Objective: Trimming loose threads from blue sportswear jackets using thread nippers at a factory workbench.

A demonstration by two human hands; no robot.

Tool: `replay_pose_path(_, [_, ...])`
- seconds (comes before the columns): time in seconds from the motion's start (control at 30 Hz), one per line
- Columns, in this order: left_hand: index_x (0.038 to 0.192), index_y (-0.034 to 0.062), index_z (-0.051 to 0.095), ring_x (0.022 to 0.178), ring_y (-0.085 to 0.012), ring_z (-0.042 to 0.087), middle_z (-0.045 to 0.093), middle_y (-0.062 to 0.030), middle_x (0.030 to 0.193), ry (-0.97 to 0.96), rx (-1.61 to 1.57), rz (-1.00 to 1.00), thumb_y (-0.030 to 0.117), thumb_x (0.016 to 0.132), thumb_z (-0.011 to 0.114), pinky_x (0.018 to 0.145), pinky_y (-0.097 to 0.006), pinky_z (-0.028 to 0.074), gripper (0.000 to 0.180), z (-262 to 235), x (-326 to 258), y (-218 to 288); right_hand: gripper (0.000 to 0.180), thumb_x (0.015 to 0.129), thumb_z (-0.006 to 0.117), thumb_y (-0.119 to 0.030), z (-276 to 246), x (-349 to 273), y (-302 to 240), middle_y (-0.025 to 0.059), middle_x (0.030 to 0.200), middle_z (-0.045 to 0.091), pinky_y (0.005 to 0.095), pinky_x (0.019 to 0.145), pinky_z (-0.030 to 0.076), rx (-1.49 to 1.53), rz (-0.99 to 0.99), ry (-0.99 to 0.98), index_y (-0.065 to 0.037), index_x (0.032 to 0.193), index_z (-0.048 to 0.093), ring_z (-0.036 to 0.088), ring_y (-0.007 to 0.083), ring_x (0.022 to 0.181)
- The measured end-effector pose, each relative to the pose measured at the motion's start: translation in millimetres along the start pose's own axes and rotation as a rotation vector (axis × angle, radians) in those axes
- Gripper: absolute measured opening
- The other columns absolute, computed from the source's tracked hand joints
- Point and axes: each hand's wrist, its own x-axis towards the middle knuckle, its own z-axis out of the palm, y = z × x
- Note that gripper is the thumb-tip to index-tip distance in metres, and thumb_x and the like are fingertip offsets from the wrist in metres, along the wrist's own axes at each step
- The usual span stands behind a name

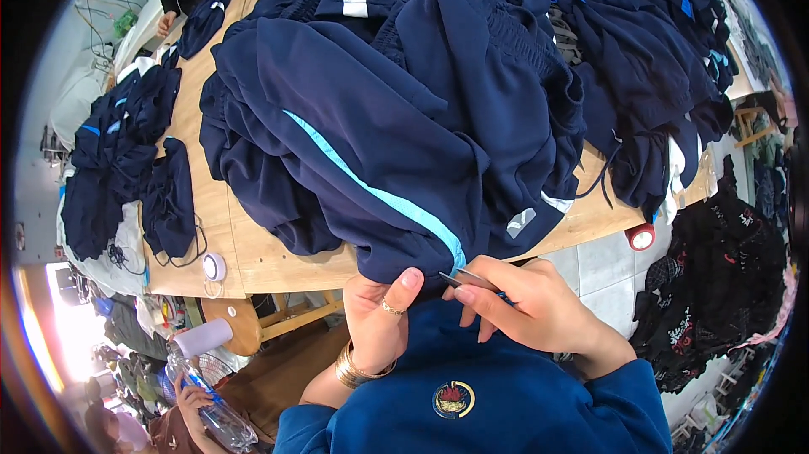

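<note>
Navy trousers [371, 151] with a light-blue side stripe [371, 189] lie over the front of a big heap, one leg end reaching toward me. My left hand [379, 315] is closed on the edge of that leg, thumb on top; a ring and gold bangles are on it. In my right hand [527, 307] are small metal thread snips [462, 279], their two pointed blades slightly apart. The tips are at the leg's edge, close by the stripe's lower end. My fingers partly hide the snips' handle and the held cloth.
More navy garments [649, 75] are piled on the wooden table [211, 193] at right and left [114, 159]. A person's hand [166, 24] rests at the far left edge. Below left, another person's hand [194, 399] is by a plastic bottle [223, 412]. Black patterned cloth [716, 285] hangs at right.
</note>
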Motion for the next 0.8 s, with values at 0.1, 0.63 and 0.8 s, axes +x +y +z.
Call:
replay_pose_path(0.1, [0.103, -0.0006, 0.056, 0.094, -0.0178, 0.055, 0.059, -0.0091, 0.101, -0.011, 0.006, 0.007, 0.013, 0.082, 0.057, 0.086, -0.031, 0.039, 0.025, -1.8, -0.6, -1.4, 0.015, 0.089, 0.048, -0.018, -0.6, -0.4, 0.1, 0.0071, 0.062, 0.057, 0.023, 0.043, 0.043, -0.017, -0.006, 0.0, -0.003, 0.088, 0.051, 0.058, 0.0158, 0.048])
replay_pose_path(0.63, [0.103, 0.0003, 0.055, 0.093, -0.0184, 0.056, 0.06, -0.0092, 0.101, -0.024, 0.012, -0.006, 0.014, 0.083, 0.056, 0.086, -0.032, 0.04, 0.024, -3.4, 0.0, -4.9, 0.017, 0.09, 0.046, -0.02, -4.4, -0.8, -3.3, 0.0059, 0.063, 0.057, 0.0206, 0.043, 0.042, 0.062, 0.071, 0.005, -0.004, 0.089, 0.05, 0.057, 0.0135, 0.05])
replay_pose_path(0.8, [0.103, 0.0005, 0.054, 0.093, -0.0191, 0.056, 0.06, -0.0092, 0.101, -0.014, -0.028, -0.02, 0.014, 0.084, 0.054, 0.086, -0.033, 0.041, 0.023, -1.6, 0.8, -5.8, 0.018, 0.09, 0.046, -0.021, -5.1, -2.2, -2.1, 0.0052, 0.063, 0.056, 0.0196, 0.043, 0.042, 0.059, 0.085, -0.001, -0.003, 0.091, 0.052, 0.057, 0.0125, 0.05])
